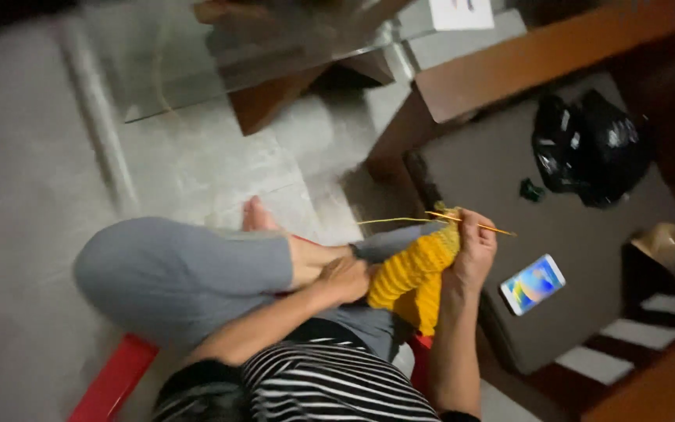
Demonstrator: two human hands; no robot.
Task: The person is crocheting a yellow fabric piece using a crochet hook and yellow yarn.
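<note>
Grey floor lies below; the left hand (343, 279) and right hand (474, 252) both grasp yellow knitting (416, 273) between them, needles (469, 223) above.

Home living room: glass table (197, 70), cushioned wooden sofa (509, 164), tiled floor (33, 195).

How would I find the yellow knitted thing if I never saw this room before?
Start at the person's grey-trousered lap, above the striped shirt. The yellow knitted piece hangs between the left hand and the right hand, with thin needles poking from its top. It is the only bright yellow, ribbed, woolly thing; the phone beside it is flat and shiny.
</note>
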